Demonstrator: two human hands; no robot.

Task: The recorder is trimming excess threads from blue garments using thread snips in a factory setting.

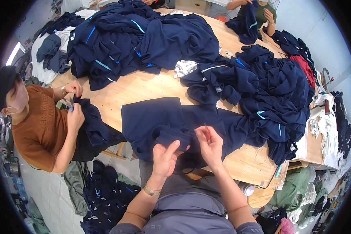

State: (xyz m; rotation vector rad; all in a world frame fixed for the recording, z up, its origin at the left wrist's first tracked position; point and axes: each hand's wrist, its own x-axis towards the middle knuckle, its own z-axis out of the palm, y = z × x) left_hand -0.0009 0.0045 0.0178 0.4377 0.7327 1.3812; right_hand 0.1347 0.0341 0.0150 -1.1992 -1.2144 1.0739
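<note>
A navy garment (pixel 150 117) is spread over the near edge of the wooden table, its front part hanging toward my lap. My left hand (pixel 165 159) is closed on a bunched fold of it, thumb on top. Just to the right, my right hand (pixel 210 149) grips small red-handled thread snips (pixel 207 135), their dark tip pointing away from me over the cloth. The snips appear apart from the fold in my left hand. Whether the blades are spread I cannot make out.
Large heaps of navy garments (pixel 175 39) cover the far left and right (pixel 277 84) of the table (pixel 138 86). A white cloth (pixel 185 68) lies between them. One co-worker (pixel 46 124) sits at left handling navy cloth; another (pixel 270 17) works at far right. A stool (pixel 261 198) stands below right.
</note>
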